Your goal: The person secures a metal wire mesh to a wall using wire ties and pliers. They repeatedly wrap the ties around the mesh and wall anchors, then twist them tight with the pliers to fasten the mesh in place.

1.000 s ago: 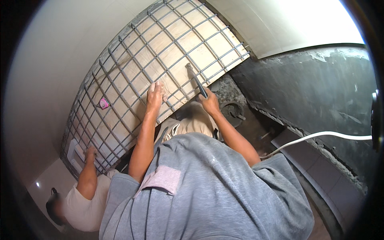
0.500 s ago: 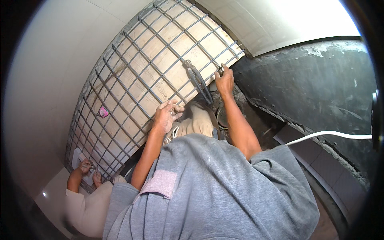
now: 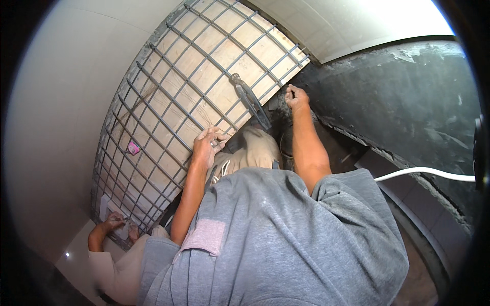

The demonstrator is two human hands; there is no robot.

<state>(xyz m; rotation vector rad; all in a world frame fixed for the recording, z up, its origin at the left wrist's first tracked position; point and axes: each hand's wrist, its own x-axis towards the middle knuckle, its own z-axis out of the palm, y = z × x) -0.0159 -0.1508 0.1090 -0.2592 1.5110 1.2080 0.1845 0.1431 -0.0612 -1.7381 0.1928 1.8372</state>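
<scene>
One steel mesh [image 3: 189, 81] of crossed rods lies over a pale wooden board [image 3: 228, 54], and its near edge comes right up to my left fingers [image 3: 220, 136]. My left hand [image 3: 205, 147] is at that edge, beside the rod ends, thumb and fingers bent close to one another; I cannot tell whether they pinch anything or touch the steel. My right hand [image 3: 298, 98] is just off the mesh's near right corner, apart from the rods, its fingers curled in toward the thumb; whether something thin sits between them I cannot make out.

Between my two hands, clear of both, a pair of dark pincers [image 3: 247, 96] lies across the mesh, head on the rods, handles angled toward me past the board's edge. Farther left, a small pink round item [image 3: 133, 148] sits among the rods, and loose thin wire [image 3: 145, 97] is spread beyond it. At the mesh's lower left end, a co-worker's hands [image 3: 113, 222] are close together over the rods. To my right stands a dark rough wall [image 3: 388, 102], with a white cable [image 3: 429, 173] running in front of it.
</scene>
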